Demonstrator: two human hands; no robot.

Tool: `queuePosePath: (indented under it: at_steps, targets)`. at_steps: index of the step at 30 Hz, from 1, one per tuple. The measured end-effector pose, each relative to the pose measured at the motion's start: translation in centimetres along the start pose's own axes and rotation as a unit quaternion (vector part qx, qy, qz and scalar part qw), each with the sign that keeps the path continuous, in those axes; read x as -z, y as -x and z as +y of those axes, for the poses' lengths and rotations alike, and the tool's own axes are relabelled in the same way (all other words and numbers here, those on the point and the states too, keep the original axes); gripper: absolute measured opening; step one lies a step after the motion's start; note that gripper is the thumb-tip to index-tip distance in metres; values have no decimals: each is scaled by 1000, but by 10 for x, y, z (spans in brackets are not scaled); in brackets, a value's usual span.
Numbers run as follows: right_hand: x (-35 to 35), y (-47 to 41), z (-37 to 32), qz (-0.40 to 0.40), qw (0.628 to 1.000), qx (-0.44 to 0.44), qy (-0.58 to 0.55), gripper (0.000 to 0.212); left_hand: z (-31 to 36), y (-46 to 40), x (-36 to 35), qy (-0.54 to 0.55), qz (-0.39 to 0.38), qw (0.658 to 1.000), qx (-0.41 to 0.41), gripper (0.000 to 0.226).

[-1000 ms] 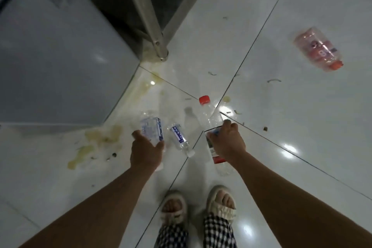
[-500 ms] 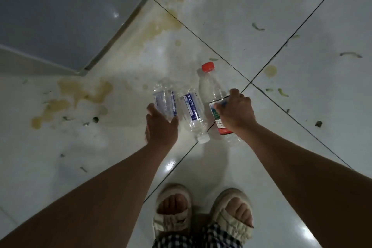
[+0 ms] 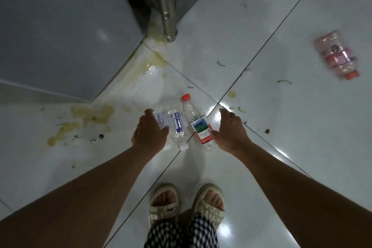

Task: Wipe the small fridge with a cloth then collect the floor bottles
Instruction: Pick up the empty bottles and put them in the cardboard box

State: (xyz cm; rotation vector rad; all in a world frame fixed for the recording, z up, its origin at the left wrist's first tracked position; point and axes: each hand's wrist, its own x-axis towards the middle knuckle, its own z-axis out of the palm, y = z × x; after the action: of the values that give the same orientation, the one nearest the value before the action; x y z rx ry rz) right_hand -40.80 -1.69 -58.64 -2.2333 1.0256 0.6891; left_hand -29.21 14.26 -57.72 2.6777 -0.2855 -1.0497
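pink bottle point(image 3: 336, 56) blurred, fridge point(image 3: 60, 26) cropped

No legible text on any bottle label point(image 3: 202, 128)

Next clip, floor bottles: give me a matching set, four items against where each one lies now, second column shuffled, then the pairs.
Items
1. red-capped bottle
2. blue-label bottle
3. pink bottle
4. fridge

Places
A. alone, far right on the floor
B. upper left
C. beside the right hand
D. between the left hand and the red-capped bottle

Pairs: 1-C, 2-D, 3-A, 4-B
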Motion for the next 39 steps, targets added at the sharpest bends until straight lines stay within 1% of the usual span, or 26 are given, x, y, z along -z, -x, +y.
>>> queuePosePath:
  at_steps: [2,6,10,13,18,21,23,27,30,32,34,39]
  targets:
    - [33,24,-5,2,1000,6,5,65,24,16,29,-16,-1,999,-31,62]
    - [101,71,-16,10,1000,9,11,73,78,53,81,-60,-4,995,-74,54]
    - [158,109,-13,22,1000,1,21,73,129,85,117,-99,3,985,-140,49]
    - [192,126,1,37,999,-18,8,70,165,101,132,-145,4,972,-185,48]
    - [245,129,48,60,997,-52,-10,72,226,113,130,-182,-12,961,-207,51]
    - [280,114,92,82,994,-68,-10,69,266,111,116,-179,-20,961,-211,56]
    - [305,97,130,88,993,-80,-12,67,298,105,102,-168,-23,966,-197,57]
    - [350,51,213,72,994,-86,-13,66,366,89,58,-141,-36,977,-155,55]
    - [370,18,271,59,993,-96,-24,64,414,78,17,-107,-49,986,-120,56]
    - [374,-5,305,47,995,-91,-20,64,445,69,-12,-83,-51,990,-106,57]
    - [371,-30,333,42,995,-86,-24,62,469,57,-42,-71,-49,990,-110,59]
    - [342,-100,381,28,996,-79,-29,65,499,11,-115,-99,-51,985,-135,61]
